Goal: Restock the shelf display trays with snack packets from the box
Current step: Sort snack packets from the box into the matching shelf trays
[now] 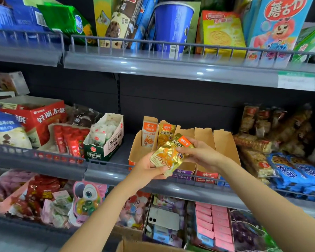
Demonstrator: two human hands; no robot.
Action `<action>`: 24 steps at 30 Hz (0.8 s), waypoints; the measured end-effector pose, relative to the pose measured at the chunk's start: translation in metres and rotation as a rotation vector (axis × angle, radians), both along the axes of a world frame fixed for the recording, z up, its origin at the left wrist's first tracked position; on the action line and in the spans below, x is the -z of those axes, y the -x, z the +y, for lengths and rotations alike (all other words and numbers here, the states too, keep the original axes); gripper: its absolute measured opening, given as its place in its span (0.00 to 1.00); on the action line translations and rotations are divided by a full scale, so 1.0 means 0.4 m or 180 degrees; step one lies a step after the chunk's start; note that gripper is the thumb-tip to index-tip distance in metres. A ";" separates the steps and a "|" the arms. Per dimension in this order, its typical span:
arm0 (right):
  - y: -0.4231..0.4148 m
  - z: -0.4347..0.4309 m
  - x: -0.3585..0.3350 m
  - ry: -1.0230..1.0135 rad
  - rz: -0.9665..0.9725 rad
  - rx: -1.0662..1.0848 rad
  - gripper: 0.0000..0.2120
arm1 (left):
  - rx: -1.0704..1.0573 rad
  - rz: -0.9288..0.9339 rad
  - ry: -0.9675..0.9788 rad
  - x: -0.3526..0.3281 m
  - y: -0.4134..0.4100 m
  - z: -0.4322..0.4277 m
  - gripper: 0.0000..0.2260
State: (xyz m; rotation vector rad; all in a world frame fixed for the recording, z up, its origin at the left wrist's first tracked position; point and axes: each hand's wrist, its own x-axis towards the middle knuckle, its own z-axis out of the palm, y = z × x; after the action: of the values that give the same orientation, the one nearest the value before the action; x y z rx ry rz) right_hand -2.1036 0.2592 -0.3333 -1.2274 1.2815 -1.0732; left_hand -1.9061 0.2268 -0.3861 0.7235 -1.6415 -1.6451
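The gold packets (168, 155) at the centre of the frame are crinkled metallic foil, glossy and catching the light. Behind them the display trays (224, 142) show plain brown cardboard inside, matt, with rough torn edges. The shelf edge (153, 67) across the upper middle is smooth grey plastic with bright glints. The phone (164, 218) at lower centre has a smooth, pale satin back. The box (145, 247) at the bottom edge is matt brown cardboard.
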 end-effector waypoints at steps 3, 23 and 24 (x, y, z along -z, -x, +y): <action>0.033 -0.042 -0.022 0.0100 0.0266 0.0148 0.23 | -0.0051 -0.0077 0.0051 -0.019 0.025 -0.054 0.15; 0.060 -0.409 0.015 0.0701 0.2852 0.0135 0.28 | -0.0486 -0.2807 0.1573 0.052 0.073 -0.277 0.32; 0.060 -0.415 0.026 0.0680 0.2962 0.0125 0.27 | -0.0472 -0.2818 0.1577 0.053 0.073 -0.277 0.32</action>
State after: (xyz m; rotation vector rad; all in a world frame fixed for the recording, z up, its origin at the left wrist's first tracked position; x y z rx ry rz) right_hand -2.1274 0.0934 -0.3436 -1.9912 1.9047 -0.6647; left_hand -1.9354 0.1161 -0.4072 1.3661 -2.3869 -0.7487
